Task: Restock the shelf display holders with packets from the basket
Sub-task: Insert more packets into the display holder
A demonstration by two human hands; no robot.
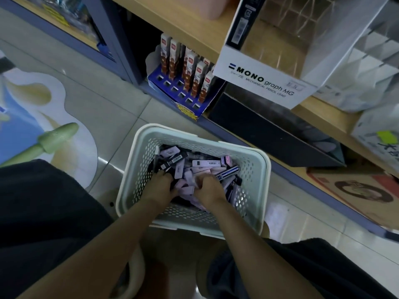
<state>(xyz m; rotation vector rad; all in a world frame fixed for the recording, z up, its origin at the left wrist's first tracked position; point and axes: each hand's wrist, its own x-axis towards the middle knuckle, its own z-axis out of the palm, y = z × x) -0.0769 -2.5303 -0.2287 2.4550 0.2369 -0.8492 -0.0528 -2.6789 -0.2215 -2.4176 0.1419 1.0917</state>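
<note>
Left hand (pixel 160 184) and right hand (pixel 210 187) lie knuckles-up among packets (pixel 206 164).

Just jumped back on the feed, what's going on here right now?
A person has both hands down in the basket on the floor. The left grip and right grip dig into the loose packets; whether either actually holds one cannot be told. The MONO holder on the shelf above looks empty, so restocking it is not yet begun.
</note>
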